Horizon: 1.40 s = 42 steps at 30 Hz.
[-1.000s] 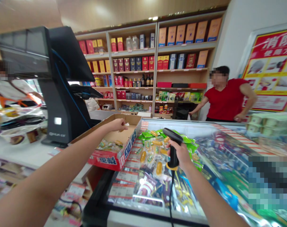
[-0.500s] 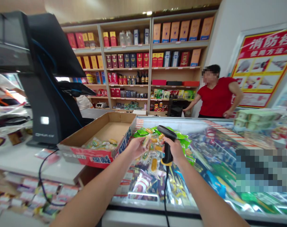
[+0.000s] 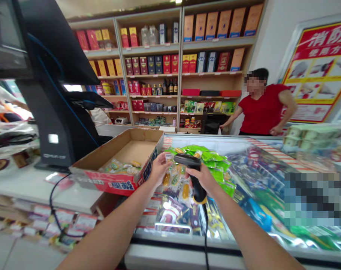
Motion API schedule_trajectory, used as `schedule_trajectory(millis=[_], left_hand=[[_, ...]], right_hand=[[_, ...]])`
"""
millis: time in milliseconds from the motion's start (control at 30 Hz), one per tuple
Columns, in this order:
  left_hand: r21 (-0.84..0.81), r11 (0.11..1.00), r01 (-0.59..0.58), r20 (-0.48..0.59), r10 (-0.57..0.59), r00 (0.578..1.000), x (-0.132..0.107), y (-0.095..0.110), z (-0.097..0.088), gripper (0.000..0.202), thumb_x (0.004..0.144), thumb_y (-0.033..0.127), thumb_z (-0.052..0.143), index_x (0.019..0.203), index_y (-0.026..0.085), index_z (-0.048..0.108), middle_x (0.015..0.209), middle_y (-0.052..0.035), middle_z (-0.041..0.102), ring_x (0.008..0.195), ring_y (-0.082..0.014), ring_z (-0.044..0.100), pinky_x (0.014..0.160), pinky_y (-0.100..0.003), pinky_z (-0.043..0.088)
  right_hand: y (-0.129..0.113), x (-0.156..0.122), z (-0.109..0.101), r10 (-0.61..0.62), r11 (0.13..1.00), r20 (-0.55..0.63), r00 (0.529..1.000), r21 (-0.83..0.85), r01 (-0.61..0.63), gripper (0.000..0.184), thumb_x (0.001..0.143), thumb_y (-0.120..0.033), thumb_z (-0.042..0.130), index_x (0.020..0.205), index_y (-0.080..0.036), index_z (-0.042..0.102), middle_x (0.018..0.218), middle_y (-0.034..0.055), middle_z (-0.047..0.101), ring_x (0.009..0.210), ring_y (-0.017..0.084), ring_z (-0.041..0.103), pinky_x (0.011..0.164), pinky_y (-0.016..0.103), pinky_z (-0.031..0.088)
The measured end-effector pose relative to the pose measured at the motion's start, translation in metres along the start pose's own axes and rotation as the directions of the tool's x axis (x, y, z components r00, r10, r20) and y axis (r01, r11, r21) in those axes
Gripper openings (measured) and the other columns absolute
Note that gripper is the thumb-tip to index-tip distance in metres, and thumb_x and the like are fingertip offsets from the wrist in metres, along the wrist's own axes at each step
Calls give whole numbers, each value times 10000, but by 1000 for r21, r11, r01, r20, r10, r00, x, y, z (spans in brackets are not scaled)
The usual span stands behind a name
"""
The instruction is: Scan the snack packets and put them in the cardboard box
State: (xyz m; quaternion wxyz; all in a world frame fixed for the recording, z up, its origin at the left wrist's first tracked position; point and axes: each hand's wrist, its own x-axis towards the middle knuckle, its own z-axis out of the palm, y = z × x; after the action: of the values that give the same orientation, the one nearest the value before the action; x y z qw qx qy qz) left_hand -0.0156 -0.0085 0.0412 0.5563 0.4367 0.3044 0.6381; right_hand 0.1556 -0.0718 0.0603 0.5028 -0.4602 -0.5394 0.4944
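Note:
My right hand [image 3: 202, 176] is wrapped round the grip of a black barcode scanner [image 3: 189, 160], its head turned left and its cable running down to the counter's front. Just left of the scanner head, my left hand [image 3: 159, 168] pinches a small clear snack packet [image 3: 168, 156] with a whitish label. Beneath and between my hands lie several clear-wrapped yellow-orange snacks [image 3: 185, 190] on the glass freezer top [image 3: 238, 150]. Behind and to the right of them, bright green packets [image 3: 219, 175] are spread in an overlapping row. My fingers partly cover the pinched packet.
An open cardboard box [image 3: 103, 180] holding several wrapped snacks stands to the left. Beyond it is a black checkout terminal [image 3: 66, 112]. A person in a red top [image 3: 262, 108] stands behind the freezer at right. Bottles and boxed goods fill the shelves [image 3: 181, 80] at the back.
My left hand has lifted the packet slightly up and left, its label now facing the scanner. The scanner head has swung left toward it. The view has shifted slightly.

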Motion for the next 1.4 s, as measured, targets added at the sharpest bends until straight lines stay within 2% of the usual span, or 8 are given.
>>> schedule_trajectory(millis=[233, 400, 767, 1067, 1167, 1267, 1333, 1400], left_hand=[[-18, 998, 60, -16, -60, 998, -2, -2, 2, 620, 343, 194, 903, 939, 115, 748, 716, -43, 726, 551, -101, 574, 514, -192, 413], [-27, 999, 38, -25, -39, 999, -3, -1, 5, 598, 329, 180, 896, 911, 121, 769, 692, -33, 722, 494, -65, 512, 486, -182, 388], [-13, 1000, 27, -43, -27, 999, 0, -7, 3, 525, 368, 162, 865, 884, 129, 773, 629, -12, 687, 509, -81, 532, 486, -187, 386], [-20, 999, 31, -20, -31, 999, 2, -12, -1, 567, 386, 190, 876, 938, 124, 768, 752, -58, 733, 622, -125, 610, 590, -223, 455], [35, 998, -49, -1, 49, 999, 6, -16, -5, 510, 462, 212, 847, 960, 134, 766, 873, -78, 747, 779, -176, 652, 698, -261, 490], [189, 961, -204, 31, 202, 979, 9, -15, -5, 350, 579, 187, 759, 928, 151, 774, 944, -81, 743, 932, -212, 644, 822, -303, 496], [347, 888, -302, 100, 285, 953, 11, -12, -1, 287, 634, 120, 678, 898, 166, 779, 947, -74, 733, 956, -205, 633, 870, -311, 488], [498, 781, -377, 190, 326, 926, 14, -9, 9, 328, 653, 46, 605, 895, 184, 779, 953, -63, 715, 941, -188, 630, 897, -308, 479]], right_hand=[[9, 4, 1, -38, 999, 21, 999, 14, 37, 271, 631, -416, 699, 674, -165, 604, 557, 5, 644, 336, 141, 550, 339, 252, 421], [8, 1, 2, -68, 998, 28, 997, 14, 67, 250, 659, -392, 695, 667, -162, 598, 554, 0, 637, 334, 133, 549, 335, 238, 411], [9, 2, 2, -61, 998, 65, 996, 33, 58, 230, 665, -369, 683, 639, -155, 604, 547, 11, 638, 331, 128, 541, 332, 232, 402], [8, 2, 1, -32, 998, -3, 999, 55, 32, 265, 648, -400, 702, 620, -152, 613, 501, 15, 625, 331, 129, 535, 337, 230, 411], [1, 2, -2, 1, 982, -97, 995, 187, 18, 235, 652, -376, 704, 630, -155, 626, 512, 13, 631, 346, 120, 536, 342, 222, 421], [-7, 5, -8, 61, 917, -231, 971, 396, 37, 203, 631, -331, 724, 660, -162, 615, 532, 2, 635, 351, 112, 527, 332, 220, 432], [-11, 8, -13, 103, 871, -292, 951, 488, 55, 193, 637, -309, 725, 671, -161, 606, 511, -6, 617, 353, 105, 516, 330, 214, 438], [-13, 10, -18, 127, 841, -315, 940, 537, 67, 189, 652, -299, 722, 683, -161, 596, 503, -9, 607, 361, 103, 513, 335, 211, 446]])
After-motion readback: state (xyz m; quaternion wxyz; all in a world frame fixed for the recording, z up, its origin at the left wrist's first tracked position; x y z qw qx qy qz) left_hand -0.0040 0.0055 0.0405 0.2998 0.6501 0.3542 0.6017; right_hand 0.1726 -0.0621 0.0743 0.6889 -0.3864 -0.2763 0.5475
